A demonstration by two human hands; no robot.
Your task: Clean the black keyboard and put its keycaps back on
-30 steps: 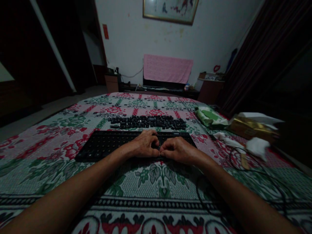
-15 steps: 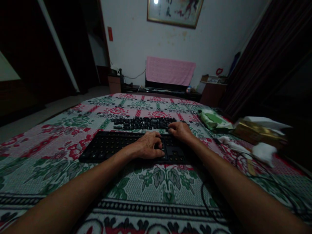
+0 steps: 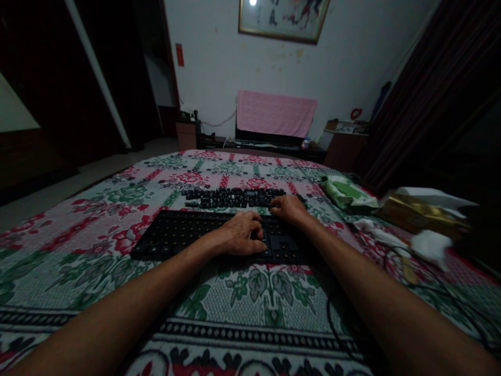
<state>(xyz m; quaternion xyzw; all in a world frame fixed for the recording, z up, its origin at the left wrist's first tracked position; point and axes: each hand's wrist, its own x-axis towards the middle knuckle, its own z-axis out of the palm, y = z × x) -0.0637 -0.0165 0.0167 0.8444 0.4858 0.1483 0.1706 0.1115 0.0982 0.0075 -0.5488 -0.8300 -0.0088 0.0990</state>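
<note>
A black keyboard (image 3: 168,230) lies flat on the patterned cloth, many of its key positions bare of caps. My left hand (image 3: 243,235) rests across its middle right part, thumb and fingers bent but apart, holding nothing visible. Behind the keyboard's far edge, loose black keycaps (image 3: 223,197) are spread in a long band. At the right part of that band is my right hand (image 3: 290,209), its fingers closed together and pointing left among the caps. Whatever may be between those fingertips is too small and dark to make out.
The floral cloth (image 3: 270,292) covers the broad surface. On the right are a green-and-white packet (image 3: 348,194), a gold box (image 3: 422,211), crumpled white tissue (image 3: 430,248) and a black cable (image 3: 331,316). A pink towel (image 3: 276,112) hangs by the far wall.
The view has shifted slightly, so everything sits a little further right. Both hands keep nearly the same place and pose relative to the keyboard and keycaps.
</note>
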